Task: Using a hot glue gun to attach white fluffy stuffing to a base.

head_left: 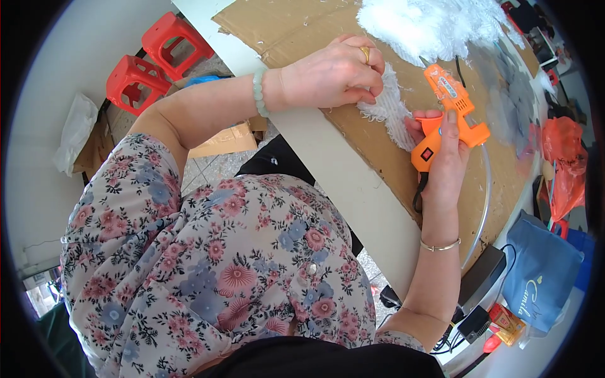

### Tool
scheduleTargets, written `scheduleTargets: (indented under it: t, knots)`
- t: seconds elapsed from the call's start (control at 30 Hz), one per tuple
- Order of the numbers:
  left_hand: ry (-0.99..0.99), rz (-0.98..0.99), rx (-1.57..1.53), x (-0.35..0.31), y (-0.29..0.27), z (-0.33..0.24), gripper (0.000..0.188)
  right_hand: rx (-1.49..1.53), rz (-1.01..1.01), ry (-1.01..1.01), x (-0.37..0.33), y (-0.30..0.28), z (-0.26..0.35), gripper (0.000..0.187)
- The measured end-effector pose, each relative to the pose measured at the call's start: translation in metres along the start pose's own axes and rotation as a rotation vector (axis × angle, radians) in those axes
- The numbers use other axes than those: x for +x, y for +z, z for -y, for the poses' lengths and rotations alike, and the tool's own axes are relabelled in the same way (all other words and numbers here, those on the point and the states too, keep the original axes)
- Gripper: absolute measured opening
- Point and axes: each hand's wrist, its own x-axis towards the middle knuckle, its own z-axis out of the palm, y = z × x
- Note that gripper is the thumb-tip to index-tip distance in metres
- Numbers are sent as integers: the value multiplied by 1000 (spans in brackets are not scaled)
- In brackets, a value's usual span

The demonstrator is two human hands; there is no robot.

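orange glue gun (pixel 471 131) is held above the right part of the work surface, its nozzle directed toward the far side and slightly left, close to a heap of fluffy white material (pixel 435 25). the right hand (pixel 445 167) grasps it by the handle, thumb laid along the near side and fingers wrapped around toward the trigger. a black cord (pixel 420 191) hangs from the handle's end, and a clear, bending rod or tube (pixel 487 195) runs from the back of the gun toward the near right.

the left hand (pixel 337 75) is at the left end of a fringed white fabric piece (pixel 392 110), fingers curled and thumb drawn in; i cannot tell whether the fingertips pinch the fabric. this piece lies on brown cardboard (pixel 290 38), just left of the gun, its near end close to the right hand's fingers. the cardboard covers much of a white table (pixel 353 170).

a pale green bead bracelet (pixel 258 94) circles the left wrist, a thin bangle (pixel 441 246) the right forearm. two red stools (pixel 161 31) stand at the far left. on the right are a red plastic bag (pixel 561 151) and, nearer, a blue bag (pixel 542 277) beside a black box (pixel 482 275).
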Motion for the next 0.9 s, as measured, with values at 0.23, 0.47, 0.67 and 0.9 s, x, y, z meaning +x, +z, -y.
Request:
scheduleTargets:
  t: [0.23,0.47,0.67,0.9]
  knots:
    - [-160,-26,-170,1,-5,-2,18,-10,-8,19,1,-3,2,33]
    - [-209,112,-139,7,5,4,17,-1,-4,7,-3,4,4,33]
    - [-449,-170,4,2,-17,10,8,3,1,6,-2,3,2,33]
    - [-317,-31,87,-22,-10,-2,8,0,0,12,0,3,3,34]
